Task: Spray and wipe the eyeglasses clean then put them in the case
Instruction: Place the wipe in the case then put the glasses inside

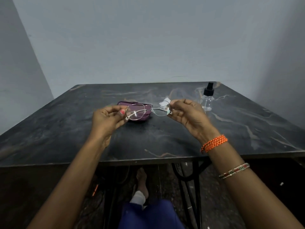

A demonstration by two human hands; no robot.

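Thin metal-framed eyeglasses (148, 111) with clear lenses hang in the air above the table, held between both hands. My left hand (107, 119) pinches the frame's left end. My right hand (188, 114) pinches the right end. A purple glasses case (123, 104) lies flat on the table behind the left lens, partly seen through it. A small white cloth (164, 101) lies on the table behind the right lens, partly hidden by my right hand. A clear spray bottle (207, 98) with a black nozzle stands upright to the right of my right hand.
The dark marbled table (165, 138) reaches from a near edge at my forearms back to a grey wall. A black metal frame and a foot show under the table. Walls close in at the left and right corners.
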